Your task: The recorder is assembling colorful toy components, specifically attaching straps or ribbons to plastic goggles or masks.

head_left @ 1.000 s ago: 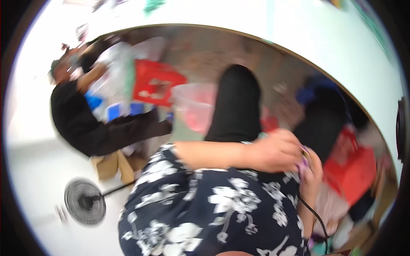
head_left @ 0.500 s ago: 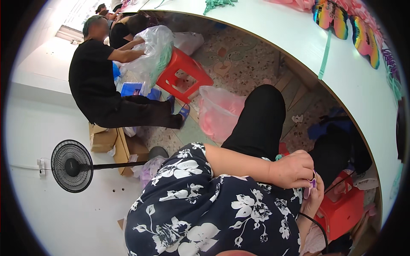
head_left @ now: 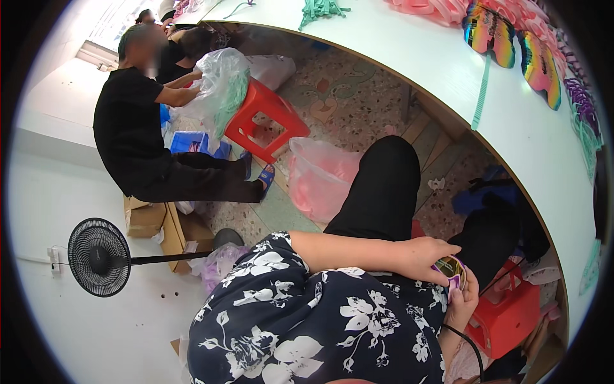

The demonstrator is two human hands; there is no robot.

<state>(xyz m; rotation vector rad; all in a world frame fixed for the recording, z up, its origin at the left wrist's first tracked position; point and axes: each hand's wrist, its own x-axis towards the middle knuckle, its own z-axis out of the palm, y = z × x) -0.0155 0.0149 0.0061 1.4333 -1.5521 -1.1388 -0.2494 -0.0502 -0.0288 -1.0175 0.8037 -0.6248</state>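
Over my lap I hold a small purple-edged piece with a dark, shiny face; its exact kind is unclear. My left hand reaches in from the left and grips its upper left side, thumb across the front. From below, my right hand pinches its lower right edge with thumb and fingers. Both hands are closed on it, partly covering it. Beneath them are my black-trousered legs and my dark floral top.
A white table curves along the right, bearing rainbow mirrored lens-shaped pieces, pink straps and teal straps. Red stools, a pink-filled bag and a fan stand around. A person in black handles a clear bag.
My left hand has shifted its grip, and the piece has turned so its dark face shows. The whole view has moved slightly. The other person still handles the clear bag.
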